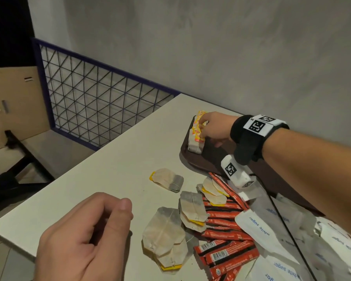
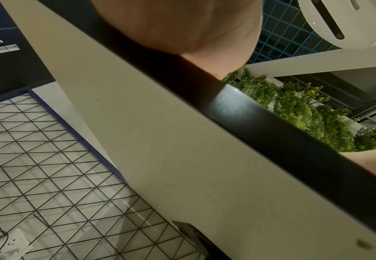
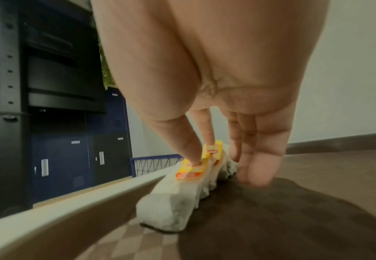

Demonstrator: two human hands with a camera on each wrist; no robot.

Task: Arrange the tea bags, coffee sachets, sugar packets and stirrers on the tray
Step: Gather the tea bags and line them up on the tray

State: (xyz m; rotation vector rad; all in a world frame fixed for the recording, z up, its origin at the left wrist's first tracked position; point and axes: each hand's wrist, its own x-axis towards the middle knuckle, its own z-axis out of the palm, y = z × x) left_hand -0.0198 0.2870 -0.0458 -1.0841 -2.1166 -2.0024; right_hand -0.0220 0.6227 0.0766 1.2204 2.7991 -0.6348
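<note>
A brown tray [image 1: 215, 157] lies at the back right of the white table [image 1: 109, 169]. Along its left rim stands a row of tea bags [image 1: 197, 136] with yellow tags. My right hand [image 1: 203, 126] rests on that row. In the right wrist view its straight fingertips [image 3: 193, 158] touch the yellow tags of the tea bags [image 3: 182, 193], and the other fingers reach down to the tray [image 3: 293, 219]. My left hand [image 1: 89, 230] hovers loosely curled and holds nothing. Loose tea bags [image 1: 164, 238], red coffee sachets [image 1: 225, 254] and white sugar packets [image 1: 257, 226] lie piled nearby.
One tea bag [image 1: 167, 179] lies apart from the pile, nearer the tray. A black cable [image 1: 282, 220] runs from my right wrist over the packets. A blue wire-mesh fence [image 1: 101, 110] stands beyond the table's left edge, and a grey wall lies behind.
</note>
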